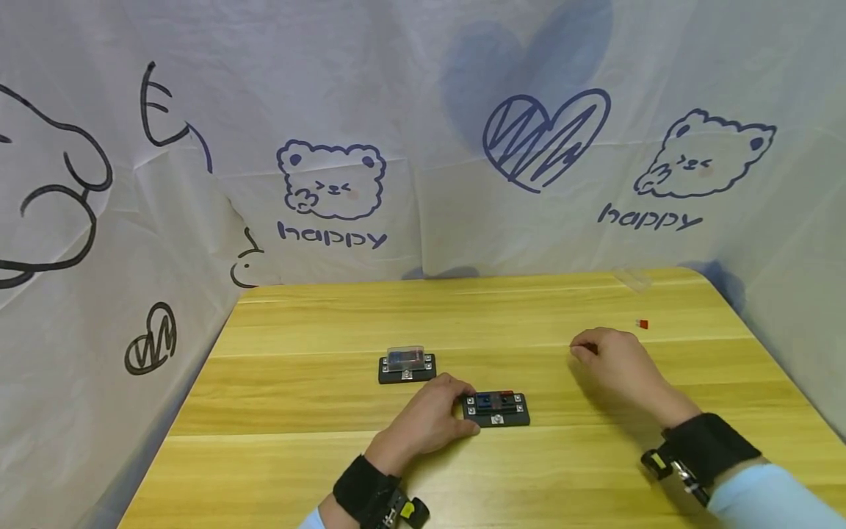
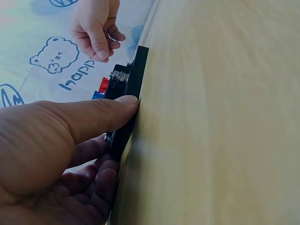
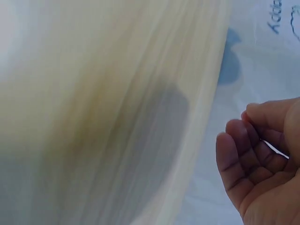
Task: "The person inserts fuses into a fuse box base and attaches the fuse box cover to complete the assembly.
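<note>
My left hand [image 1: 432,419] grips the left end of a black fuse block [image 1: 497,419] lying on the table. In the left wrist view, the thumb presses the near long edge of the fuse block [image 2: 136,77], with the fingers on its far side. Blue and red blade fuses sit in it, between metal screw terminals. Away to the right, my right hand [image 1: 617,367] hovers over the table, fingers loosely curled. The right wrist view shows this hand [image 3: 262,164] with thumb and index tips close together and nothing visible between them. Beyond it lies a small red blade fuse [image 1: 642,324].
A second fuse block [image 1: 406,376] with a clear cover [image 1: 405,358] stands behind and left of the gripped one. A transparent piece [image 1: 632,279] lies near the back right edge of the wooden table [image 1: 297,455]. White cloth with drawings [image 1: 436,220] hangs behind.
</note>
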`<state>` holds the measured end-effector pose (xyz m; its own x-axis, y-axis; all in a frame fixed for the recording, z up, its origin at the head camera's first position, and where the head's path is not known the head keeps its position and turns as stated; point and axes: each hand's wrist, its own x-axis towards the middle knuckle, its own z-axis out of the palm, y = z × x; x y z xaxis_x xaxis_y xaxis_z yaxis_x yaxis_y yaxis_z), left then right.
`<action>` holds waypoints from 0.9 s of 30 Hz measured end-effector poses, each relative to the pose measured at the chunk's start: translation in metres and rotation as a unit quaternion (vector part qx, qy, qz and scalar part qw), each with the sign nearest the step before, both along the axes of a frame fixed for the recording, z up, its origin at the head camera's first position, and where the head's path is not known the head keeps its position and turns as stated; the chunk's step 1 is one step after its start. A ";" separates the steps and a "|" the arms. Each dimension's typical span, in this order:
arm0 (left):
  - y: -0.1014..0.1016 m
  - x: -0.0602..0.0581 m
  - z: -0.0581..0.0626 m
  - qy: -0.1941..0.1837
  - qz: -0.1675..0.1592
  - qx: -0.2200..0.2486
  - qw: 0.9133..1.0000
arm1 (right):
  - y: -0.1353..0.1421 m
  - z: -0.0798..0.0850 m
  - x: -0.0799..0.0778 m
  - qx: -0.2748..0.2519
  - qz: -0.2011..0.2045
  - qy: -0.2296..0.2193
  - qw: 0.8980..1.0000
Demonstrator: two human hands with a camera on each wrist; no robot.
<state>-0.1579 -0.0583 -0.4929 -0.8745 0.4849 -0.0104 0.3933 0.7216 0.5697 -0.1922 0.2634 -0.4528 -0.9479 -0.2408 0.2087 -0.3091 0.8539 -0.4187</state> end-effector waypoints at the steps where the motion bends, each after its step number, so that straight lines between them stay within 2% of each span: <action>1: 0.000 0.000 0.000 0.000 -0.001 0.000 1.000 | 0.004 0.001 -0.002 -0.001 -0.004 0.000 1.000; 12: 0.000 0.000 -0.001 -0.001 0.004 -0.002 1.000 | 0.052 0.001 -0.024 0.020 -0.062 0.010 0.998; 21: 0.000 0.000 0.001 0.000 -0.004 0.007 1.000 | 0.090 -0.008 -0.033 0.040 -0.103 -0.039 0.993; 27: -0.001 0.000 0.001 -0.001 -0.003 0.005 1.000 | 0.100 -0.017 -0.041 0.036 -0.134 -0.043 0.989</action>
